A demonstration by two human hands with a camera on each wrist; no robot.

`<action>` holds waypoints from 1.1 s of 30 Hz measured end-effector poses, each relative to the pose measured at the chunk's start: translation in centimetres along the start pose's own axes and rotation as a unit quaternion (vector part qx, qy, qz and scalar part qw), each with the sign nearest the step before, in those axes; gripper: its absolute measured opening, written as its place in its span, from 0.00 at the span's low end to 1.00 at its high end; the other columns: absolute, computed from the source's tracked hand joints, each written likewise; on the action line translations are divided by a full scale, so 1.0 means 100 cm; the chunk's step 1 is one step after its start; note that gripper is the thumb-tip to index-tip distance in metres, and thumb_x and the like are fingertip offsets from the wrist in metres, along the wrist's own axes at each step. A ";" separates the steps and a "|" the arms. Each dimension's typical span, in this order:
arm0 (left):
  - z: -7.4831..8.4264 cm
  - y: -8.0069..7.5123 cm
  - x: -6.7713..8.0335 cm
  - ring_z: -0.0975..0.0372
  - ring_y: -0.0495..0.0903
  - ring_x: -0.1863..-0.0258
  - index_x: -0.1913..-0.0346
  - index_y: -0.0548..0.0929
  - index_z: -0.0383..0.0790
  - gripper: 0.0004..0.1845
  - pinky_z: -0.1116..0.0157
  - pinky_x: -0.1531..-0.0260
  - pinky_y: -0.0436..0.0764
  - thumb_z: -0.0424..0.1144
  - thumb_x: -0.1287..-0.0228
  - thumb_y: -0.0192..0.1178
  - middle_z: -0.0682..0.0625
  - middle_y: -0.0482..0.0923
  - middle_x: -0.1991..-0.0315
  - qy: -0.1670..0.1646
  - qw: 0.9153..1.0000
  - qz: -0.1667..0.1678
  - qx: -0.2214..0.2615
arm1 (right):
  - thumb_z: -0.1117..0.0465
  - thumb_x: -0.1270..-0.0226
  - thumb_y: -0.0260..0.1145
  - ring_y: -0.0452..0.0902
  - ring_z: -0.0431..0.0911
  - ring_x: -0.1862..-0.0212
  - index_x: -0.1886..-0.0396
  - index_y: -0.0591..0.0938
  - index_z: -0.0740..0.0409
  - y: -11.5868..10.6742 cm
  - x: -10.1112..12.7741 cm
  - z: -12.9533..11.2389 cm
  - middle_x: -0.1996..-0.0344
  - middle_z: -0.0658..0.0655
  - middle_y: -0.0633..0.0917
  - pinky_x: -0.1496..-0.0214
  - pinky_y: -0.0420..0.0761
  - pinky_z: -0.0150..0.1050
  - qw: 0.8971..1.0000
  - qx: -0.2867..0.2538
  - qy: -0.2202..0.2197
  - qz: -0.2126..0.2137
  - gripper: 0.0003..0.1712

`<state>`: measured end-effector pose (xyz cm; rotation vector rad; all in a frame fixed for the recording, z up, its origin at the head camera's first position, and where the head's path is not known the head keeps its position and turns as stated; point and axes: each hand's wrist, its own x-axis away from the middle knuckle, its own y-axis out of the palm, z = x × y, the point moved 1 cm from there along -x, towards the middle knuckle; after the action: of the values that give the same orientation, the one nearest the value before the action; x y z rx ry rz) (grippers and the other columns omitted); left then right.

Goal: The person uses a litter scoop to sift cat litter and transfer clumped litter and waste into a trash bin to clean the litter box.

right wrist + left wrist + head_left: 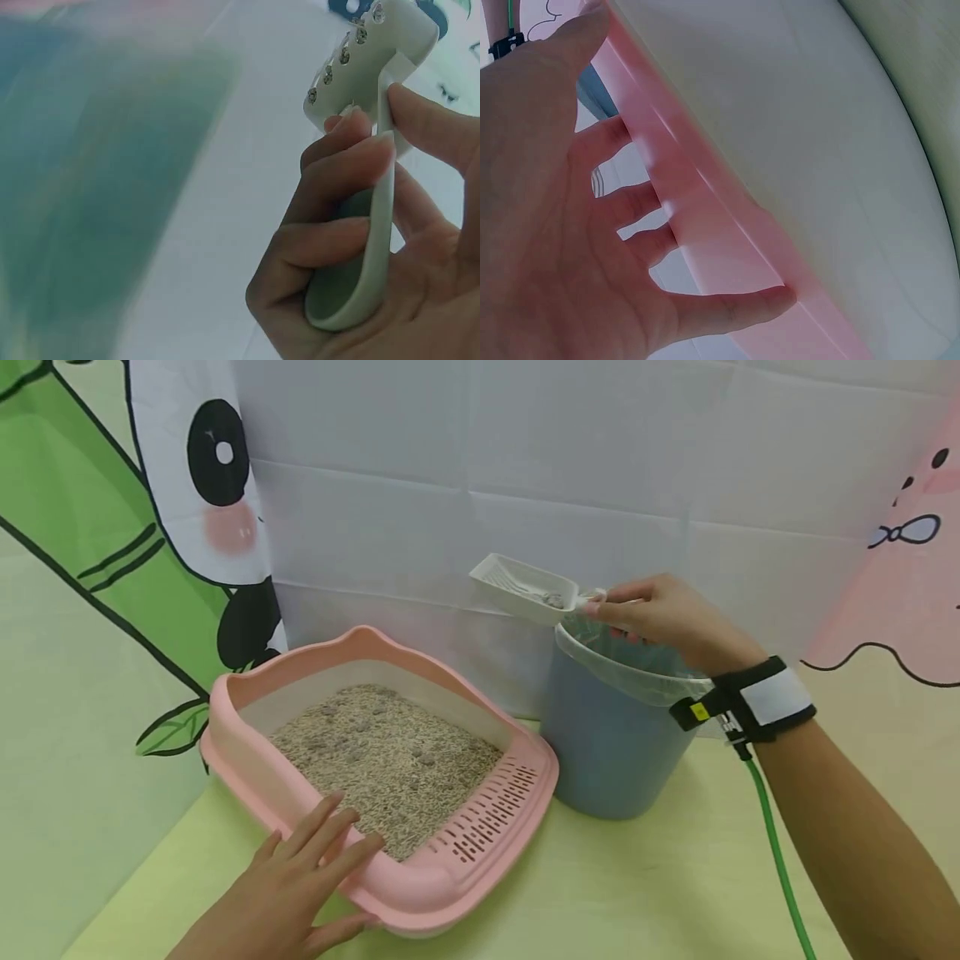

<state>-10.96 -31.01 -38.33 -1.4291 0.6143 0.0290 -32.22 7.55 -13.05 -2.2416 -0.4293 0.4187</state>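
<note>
scoop: I see the scoop [525, 587] above the bin [607, 743] rim.
right hand: my right hand [660, 614] grips its handle.
left hand: my left hand [300, 877], fingers spread, presses the litter box [480, 827] rim.

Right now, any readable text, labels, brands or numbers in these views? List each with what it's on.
None readable.
Wrist strap on the right hand: small yellow tag and white marks on the black part, too small to read.
Backdrop: cartoon drawings only, no words.
Litter box, scoop, bin: no print visible.
Wrist views: no lettering shows; the right one is partly blurred.
</note>
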 end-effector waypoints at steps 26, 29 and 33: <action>-0.025 -0.004 0.018 0.80 0.21 0.18 0.30 0.79 0.60 0.44 0.30 0.54 0.80 0.75 0.50 0.70 0.47 0.72 0.26 0.011 0.999 0.037 -0.019 | 0.48 0.29 0.69 0.85 0.62 0.61 0.42 0.88 0.61 -0.032 0.040 0.072 0.46 0.73 0.87 0.81 0.74 0.46 0.930 0.344 0.071 0.110 0.25; -0.027 -0.005 0.019 0.80 0.22 0.18 0.30 0.79 0.60 0.45 0.30 0.55 0.81 0.75 0.50 0.70 0.47 0.72 0.26 0.014 0.999 0.043 -0.020 | 0.49 0.31 0.70 0.85 0.64 0.58 0.45 0.89 0.59 -0.028 0.030 0.068 0.45 0.72 0.87 0.79 0.76 0.47 0.929 0.351 0.065 0.098 0.23; -0.028 -0.005 0.019 0.80 0.22 0.18 0.29 0.78 0.61 0.45 0.31 0.54 0.80 0.75 0.49 0.70 0.46 0.72 0.26 0.014 0.999 0.040 -0.021 | 0.49 0.33 0.72 0.86 0.66 0.55 0.47 0.91 0.57 -0.023 0.021 0.065 0.46 0.72 0.88 0.76 0.79 0.49 0.929 0.355 0.063 0.078 0.21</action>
<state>-10.21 -34.30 -38.67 -1.4476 0.6967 0.0867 -33.54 14.09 -15.73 -1.5809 -0.0104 0.4240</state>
